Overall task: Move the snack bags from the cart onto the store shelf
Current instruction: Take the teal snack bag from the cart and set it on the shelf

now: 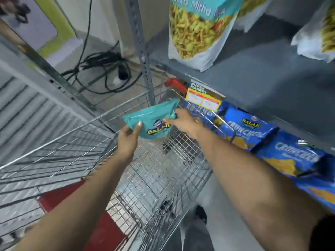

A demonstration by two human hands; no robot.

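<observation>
A person's left hand [129, 137] grips the lower left edge of a teal snack bag [153, 122], thumb pressed on its face, while the right hand [183, 122] pinches the bag's upper right side; the bag is held in the air above the wire cart [154, 171], whose basket below shows only bare mesh. Just to the right, blue bags [252, 127] lie in a row on the lower grey shelf [262, 84], close against the cart's rim. A tall bag of yellow snack mix [195, 33] stands on the shelf above. Black cables [101, 69] coil on the floor beyond the shelf post. The teal bag reads "BALAJI"; the blue ones "CRUNCHEX"; a yellow shelf tag [204, 100] reads "SUPER MARKET".
</observation>
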